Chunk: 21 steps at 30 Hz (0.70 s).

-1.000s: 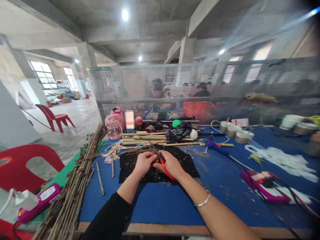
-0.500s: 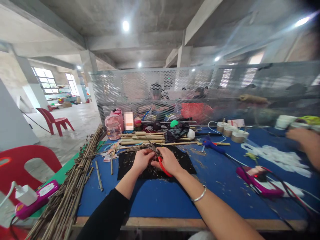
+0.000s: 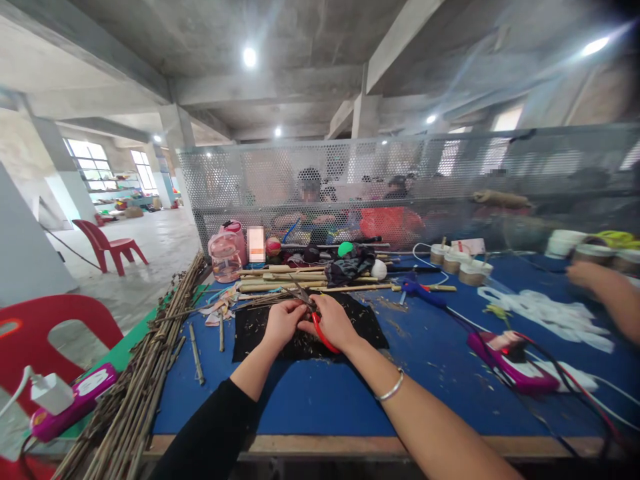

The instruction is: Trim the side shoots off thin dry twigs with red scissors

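My right hand (image 3: pixel 334 324) is closed around a pair of scissors with red handles (image 3: pixel 324 335); the dark blades point up and away to the left. Close beside it, my left hand (image 3: pixel 281 327) is pinched shut near the blades, and whatever its fingers hold is too small or hidden to name. Both hands are over a black cloth (image 3: pixel 371 327) strewn with small pale clippings. Several thin twigs (image 3: pixel 260 301) lie at the cloth's far left edge, just beyond my left hand.
A bundle of long sticks (image 3: pixel 145 360) runs along the table's left side. Bamboo pieces (image 3: pixel 270 279), a blue glue gun (image 3: pixel 423 292) and a pink jug (image 3: pixel 227 255) stand or lie behind. At right are a purple power strip (image 3: pixel 515 367) and a co-worker's hand (image 3: pixel 590 277).
The view has shifted slightly. My hands stay close together over the cloth, the scissors still in my right hand, their handles looking a little closer together.
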Tool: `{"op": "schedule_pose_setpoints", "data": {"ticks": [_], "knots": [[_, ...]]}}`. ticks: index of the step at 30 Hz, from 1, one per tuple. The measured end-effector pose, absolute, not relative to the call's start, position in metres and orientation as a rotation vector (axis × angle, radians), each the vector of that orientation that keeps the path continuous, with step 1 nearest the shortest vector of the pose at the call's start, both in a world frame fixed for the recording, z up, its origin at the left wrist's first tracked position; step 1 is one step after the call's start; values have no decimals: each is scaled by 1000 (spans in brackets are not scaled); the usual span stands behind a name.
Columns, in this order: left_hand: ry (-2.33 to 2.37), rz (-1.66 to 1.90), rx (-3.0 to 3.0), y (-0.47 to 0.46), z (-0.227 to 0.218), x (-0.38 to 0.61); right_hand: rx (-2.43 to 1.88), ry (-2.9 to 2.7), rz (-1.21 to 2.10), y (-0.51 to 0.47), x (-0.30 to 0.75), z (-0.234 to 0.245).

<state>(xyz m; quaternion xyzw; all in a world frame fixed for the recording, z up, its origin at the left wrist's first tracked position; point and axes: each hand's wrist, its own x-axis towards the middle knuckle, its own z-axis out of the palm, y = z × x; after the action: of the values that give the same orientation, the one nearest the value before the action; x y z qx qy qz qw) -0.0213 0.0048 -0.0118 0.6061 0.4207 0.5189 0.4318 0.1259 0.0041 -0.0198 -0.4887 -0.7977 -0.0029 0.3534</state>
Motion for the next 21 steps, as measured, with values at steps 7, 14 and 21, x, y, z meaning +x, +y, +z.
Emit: {"op": "schedule_pose_setpoints", "data": {"ticks": [7,14,21], "knots": [[1090,1315,1487,5,-12,-22,-1304,-2074,142,-1,120,-11],[1057,1312,1391,9,-18,-25,-1428,-2092,186,-1,122,-16],[999,1269,1284,10,-18,-24,-1357,-2112,97,0,125,-21]]}}
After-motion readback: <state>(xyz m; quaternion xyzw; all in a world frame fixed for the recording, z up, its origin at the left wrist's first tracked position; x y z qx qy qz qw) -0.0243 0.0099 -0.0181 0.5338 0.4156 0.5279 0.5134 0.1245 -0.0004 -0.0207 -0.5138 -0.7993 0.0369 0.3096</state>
